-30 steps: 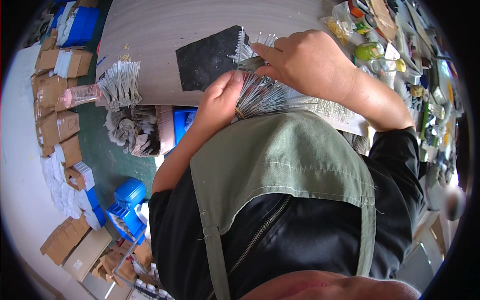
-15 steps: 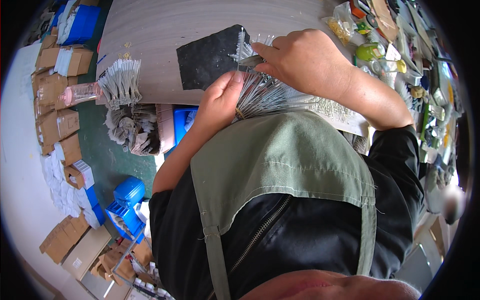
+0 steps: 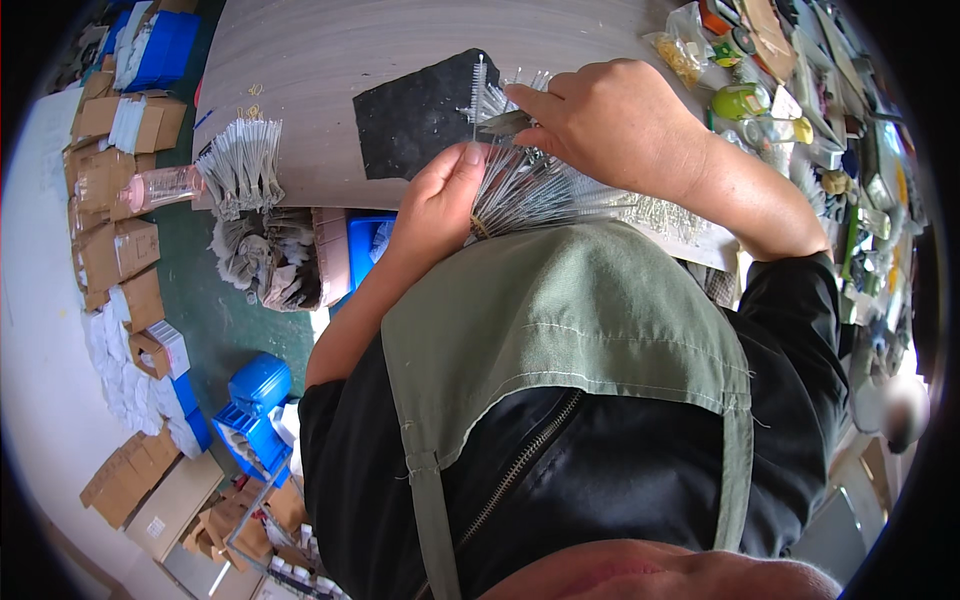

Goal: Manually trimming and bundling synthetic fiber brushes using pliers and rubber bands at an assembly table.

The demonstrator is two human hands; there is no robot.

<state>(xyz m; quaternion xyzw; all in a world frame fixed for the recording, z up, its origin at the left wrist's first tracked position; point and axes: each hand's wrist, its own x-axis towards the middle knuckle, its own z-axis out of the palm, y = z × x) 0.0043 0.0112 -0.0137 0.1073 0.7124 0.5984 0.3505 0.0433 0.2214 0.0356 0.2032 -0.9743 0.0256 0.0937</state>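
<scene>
My left hand point(image 3: 440, 195) is closed, thumb pressed against the forefinger, on a thin twisted-wire brush point(image 3: 479, 90) that stands up with its bristled end away from me. Fanned out beside that hand lies a bundle of similar wire brushes point(image 3: 530, 185), a yellowish band round its near left end. My right hand point(image 3: 625, 125) is wrapped round a grey, pointed metal tool point(image 3: 508, 123); its handle is hidden in the palm, so its kind is unclear. The tool's tip is close to the upright brush, above the bundle. Bristled heads show beyond the tool, over a black mat point(image 3: 410, 120).
Several banded bundles of wire brushes point(image 3: 240, 165) rest at the table's left edge, near a pink-capped clear bottle point(image 3: 165, 188). Yellow bands point(image 3: 255, 90) lie behind them. A plastic bag point(image 3: 685, 45) and assorted clutter fill the right. Cardboard boxes point(image 3: 130, 250) line the left wall.
The upright brush has tilted slightly to the left at its top. The metal tool has turned a little in my right hand. Both hands are in almost the same place.
</scene>
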